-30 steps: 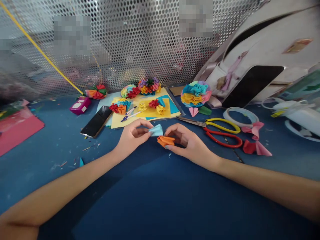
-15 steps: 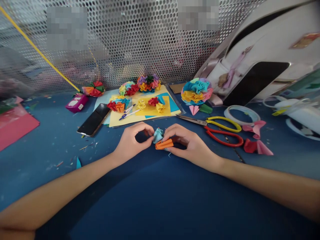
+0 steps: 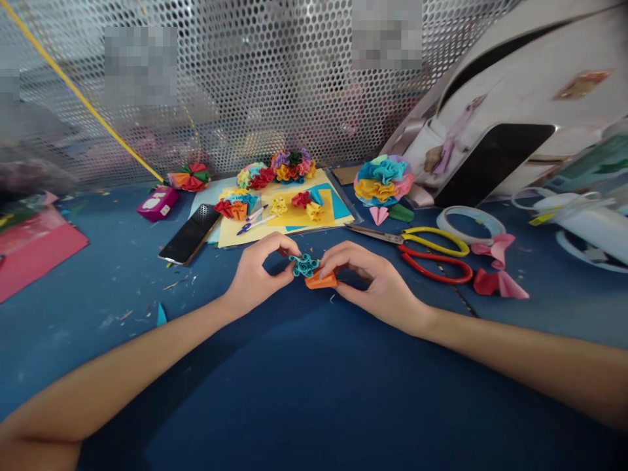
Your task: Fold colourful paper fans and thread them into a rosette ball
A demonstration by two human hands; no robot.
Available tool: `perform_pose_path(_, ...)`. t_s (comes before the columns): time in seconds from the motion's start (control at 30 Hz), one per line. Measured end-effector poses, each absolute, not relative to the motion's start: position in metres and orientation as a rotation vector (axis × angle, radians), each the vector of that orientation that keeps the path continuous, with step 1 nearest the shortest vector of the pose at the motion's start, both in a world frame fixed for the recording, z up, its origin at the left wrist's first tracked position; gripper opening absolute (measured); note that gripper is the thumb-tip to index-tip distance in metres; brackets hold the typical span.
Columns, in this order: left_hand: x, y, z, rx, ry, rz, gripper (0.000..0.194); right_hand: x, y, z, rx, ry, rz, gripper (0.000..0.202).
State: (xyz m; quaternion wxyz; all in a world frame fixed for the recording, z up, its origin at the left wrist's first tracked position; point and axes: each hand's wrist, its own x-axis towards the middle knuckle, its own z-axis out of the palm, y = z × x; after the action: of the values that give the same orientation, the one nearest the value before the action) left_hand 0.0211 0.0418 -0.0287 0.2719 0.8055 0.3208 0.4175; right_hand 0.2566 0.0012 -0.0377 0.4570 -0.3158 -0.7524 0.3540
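Note:
Between my hands is a small teal curled-paper piece (image 3: 306, 265), with a folded orange paper piece (image 3: 321, 280) touching its lower right. My left hand (image 3: 258, 273) pinches the teal piece at its left edge between thumb and fingertips. The fingers of my right hand (image 3: 375, 281) close on the orange piece from the right, fingertips on top and thumb below. Beyond my hands, a red and yellow paper cluster (image 3: 308, 204) and a small yellow curled piece (image 3: 279, 207) lie on yellow paper sheets (image 3: 235, 233).
Scissors (image 3: 436, 242) and a tape roll (image 3: 471, 224) lie to the right, near pink paper pieces (image 3: 500, 250). A phone (image 3: 190, 235) and a purple box (image 3: 157, 203) are at left. A pale bag (image 3: 515, 78) with a black phone (image 3: 495, 163) stands back right.
The teal piece has turned so its curled top edges face the camera. The orange piece has tilted slightly in my right hand. The view has shifted a little.

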Motion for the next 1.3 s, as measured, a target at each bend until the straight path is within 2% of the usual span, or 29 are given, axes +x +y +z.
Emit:
perform_pose_path(0.4,0.02,0.042,-0.029,2.125,0.907,1.145,0.017,0.258,0.002,-0.038,-0.858,-1.684,1.144,0.015)
perform_pose_path(0.63,0.025,0.033,-0.027,2.434,0.863,1.16,0.02,0.26,0.002,-0.038,-0.655,-1.72,1.128,0.013)
perform_pose_path(0.77,0.025,0.031,-0.03,2.533,0.836,1.164,0.016,0.26,-0.002,-0.036,-0.574,-1.738,1.082,0.023)
perform_pose_path(0.93,0.024,0.03,-0.031,2.527,0.819,1.133,0.013,0.258,-0.003,-0.036,-0.61,-1.841,0.922,0.032)
perform_pose_path(1.3,0.023,0.034,-0.028,2.405,0.743,0.982,0.012,0.259,-0.001,-0.038,-0.704,-1.874,0.806,0.026)
